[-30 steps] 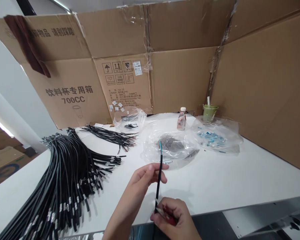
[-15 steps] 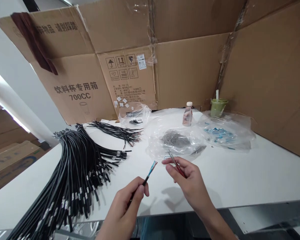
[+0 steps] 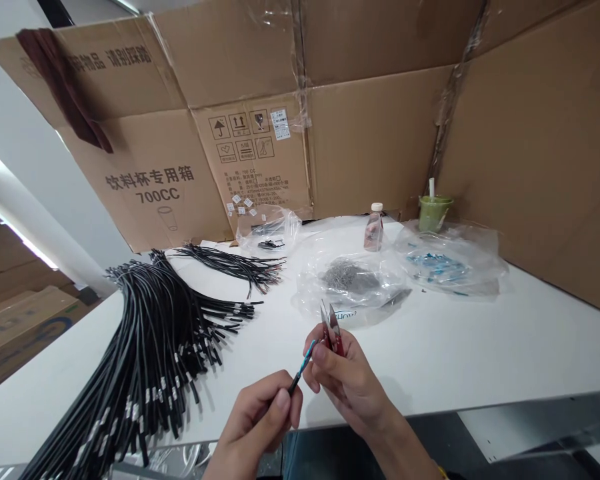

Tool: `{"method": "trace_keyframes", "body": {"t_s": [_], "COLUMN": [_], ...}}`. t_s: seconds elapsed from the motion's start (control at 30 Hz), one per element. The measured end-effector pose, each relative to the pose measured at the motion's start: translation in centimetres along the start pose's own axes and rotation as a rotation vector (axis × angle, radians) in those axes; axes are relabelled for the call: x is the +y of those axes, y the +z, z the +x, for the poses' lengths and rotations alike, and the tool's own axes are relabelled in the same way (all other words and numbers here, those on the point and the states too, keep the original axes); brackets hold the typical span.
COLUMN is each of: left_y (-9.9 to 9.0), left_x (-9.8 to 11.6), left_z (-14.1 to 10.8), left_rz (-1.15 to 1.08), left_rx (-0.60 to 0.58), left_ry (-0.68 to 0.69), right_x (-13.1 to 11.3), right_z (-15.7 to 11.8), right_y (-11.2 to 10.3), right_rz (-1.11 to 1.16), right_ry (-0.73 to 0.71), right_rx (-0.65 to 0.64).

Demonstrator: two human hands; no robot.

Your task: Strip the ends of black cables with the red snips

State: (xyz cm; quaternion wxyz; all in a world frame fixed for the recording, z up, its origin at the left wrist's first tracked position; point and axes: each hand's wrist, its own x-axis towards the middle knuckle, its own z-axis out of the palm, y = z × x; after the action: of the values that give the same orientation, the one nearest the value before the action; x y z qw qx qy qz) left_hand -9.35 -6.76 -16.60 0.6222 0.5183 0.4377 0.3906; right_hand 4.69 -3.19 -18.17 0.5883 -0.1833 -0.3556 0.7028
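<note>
My left hand [image 3: 267,410] is closed around a black cable [image 3: 293,385], with blue and other coloured wires [image 3: 306,357] sticking out of its stripped end. In my right hand [image 3: 347,373] are red-handled thread snips [image 3: 333,328], their two blades pointing up and apart. The right thumb and fingertips meet at the tips of the wires, just below the snips. Part of the snips' handles is hidden in the palm.
Bundles of black cables [image 3: 150,333] cover the table's left side, and a smaller cable bunch [image 3: 235,265] lies behind. A plastic bag of small grey metal parts [image 3: 350,277], a bag of blue pieces [image 3: 437,267], a bottle [image 3: 374,228] and a green cup [image 3: 434,215] stand before cardboard walls [image 3: 380,140].
My right hand has moved left and down to the cable's end, its fingertips now at the wires. The snips have turned upright, and their blades show apart. The left hand has barely moved.
</note>
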Motion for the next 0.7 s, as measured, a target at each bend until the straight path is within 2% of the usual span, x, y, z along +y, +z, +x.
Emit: {"method": "trace_keyframes", "body": {"t_s": [0.13,0.23,0.33,0.43,0.5,0.57,0.63,0.7], "left_y": [0.1,0.0,-0.3,-0.2,0.1,0.4,0.7,0.8], "left_x": [0.1,-0.1,-0.9,-1.7,-1.9,-1.8,-1.4,-1.0], "left_z": [0.0,0.0,0.1,0.2,0.2,0.1,-0.1,-0.3], "left_rz": [-0.133,-0.204,-0.220,-0.158,-0.079,0.033,0.175,0.325], "left_rx": [0.015,0.023,0.063,0.130,0.164,0.223,0.288,0.284], "left_ry": [-0.045,-0.030,0.037,0.133,0.198,0.253,0.279,0.288], "right_x": [0.1,0.1,0.6,1.5,1.6,1.0,-0.1,-1.4], "right_z": [0.1,0.2,0.2,0.0,0.0,0.1,0.1,0.0], "right_y": [0.5,0.8,1.0,1.1,1.1,1.1,1.0,0.9], "right_rz": [-0.034,-0.066,0.041,0.216,0.251,0.140,-0.076,-0.307], "right_ry": [-0.028,-0.002,0.068,0.195,0.229,0.178,0.075,-0.050], "right_rx": [-0.024,-0.013,0.025,-0.019,-0.027,0.038,0.123,0.183]}}
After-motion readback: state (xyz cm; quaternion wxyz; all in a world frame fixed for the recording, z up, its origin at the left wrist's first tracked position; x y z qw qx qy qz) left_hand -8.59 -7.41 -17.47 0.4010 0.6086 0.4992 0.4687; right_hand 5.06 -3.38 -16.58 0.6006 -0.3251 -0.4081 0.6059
